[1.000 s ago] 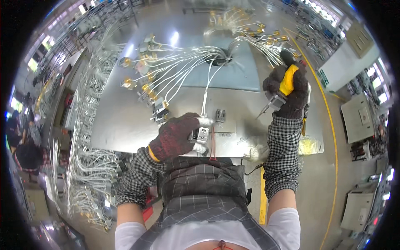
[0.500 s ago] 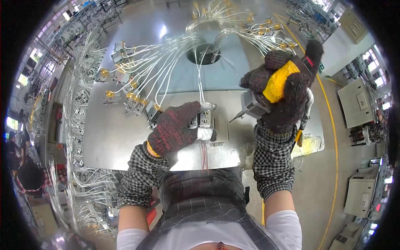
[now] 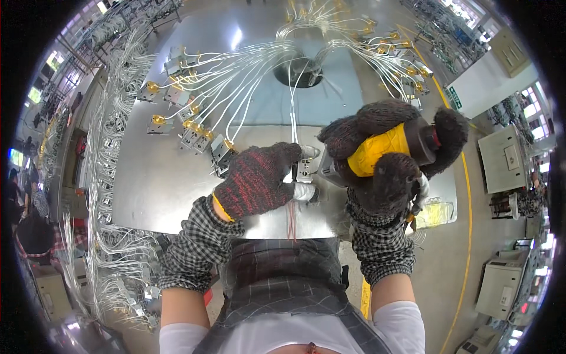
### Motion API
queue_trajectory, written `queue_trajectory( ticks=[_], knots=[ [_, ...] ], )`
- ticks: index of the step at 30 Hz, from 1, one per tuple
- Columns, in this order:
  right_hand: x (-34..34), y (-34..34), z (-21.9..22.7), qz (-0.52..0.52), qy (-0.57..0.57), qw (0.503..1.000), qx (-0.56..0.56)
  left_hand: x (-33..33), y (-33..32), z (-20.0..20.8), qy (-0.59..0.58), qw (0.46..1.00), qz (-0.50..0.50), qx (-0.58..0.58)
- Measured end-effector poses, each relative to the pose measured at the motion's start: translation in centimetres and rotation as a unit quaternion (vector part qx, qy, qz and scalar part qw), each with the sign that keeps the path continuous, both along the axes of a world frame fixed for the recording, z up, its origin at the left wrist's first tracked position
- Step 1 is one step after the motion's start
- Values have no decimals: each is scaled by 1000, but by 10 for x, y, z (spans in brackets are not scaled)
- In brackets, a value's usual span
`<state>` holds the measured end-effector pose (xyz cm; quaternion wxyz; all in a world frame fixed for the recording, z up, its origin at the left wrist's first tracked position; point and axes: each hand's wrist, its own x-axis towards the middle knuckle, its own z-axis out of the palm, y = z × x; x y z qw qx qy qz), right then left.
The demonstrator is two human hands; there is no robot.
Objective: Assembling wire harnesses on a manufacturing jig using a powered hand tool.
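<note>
Several connectors (image 3: 223,154) beside your left hand (image 3: 256,183), metal block (image 3: 305,170) grasped there, right hand (image 3: 394,172) clenched round yellow-banded tool (image 3: 376,150), white wires (image 3: 247,73) fanned across table (image 3: 150,197)

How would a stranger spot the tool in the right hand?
Start at the broad metal table. Over its right side, the gloved right hand grips a dark handheld tool. A wide yellow band sets it apart from the grey metal block in the left hand.

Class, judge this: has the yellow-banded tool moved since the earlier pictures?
Yes: judged against the dark round opening, the yellow-banded tool in the right hand has moved leftward and downward in the view.
</note>
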<state>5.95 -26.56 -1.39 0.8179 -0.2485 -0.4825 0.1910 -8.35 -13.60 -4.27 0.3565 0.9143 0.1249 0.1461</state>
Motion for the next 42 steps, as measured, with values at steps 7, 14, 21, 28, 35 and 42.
queue_trajectory(
  ticks=[7, 14, 21, 28, 35, 42],
  knots=[
    [31, -20, -98, 217, 230, 911, -267, 0, 2, -9, -27, 999, -8, 38],
    [19, -38, -41, 58, 197, 960, -189, 0, 1, -9, -30, 999, -16, -20],
    [15, -39, -26, -30, 4, 940, -341, -7, 3, -18, -92, 995, -42, -15],
    [-2, -38, -8, -101, -146, 890, -420, -29, 2, -35, -81, 987, 55, -129],
    [-10, -17, -3, -110, -70, 961, -243, -33, 7, -15, -80, 995, 52, -11],
    [-1, -17, -16, -85, -30, 977, -193, -31, 2, -32, -114, 993, 29, -16]
  ],
)
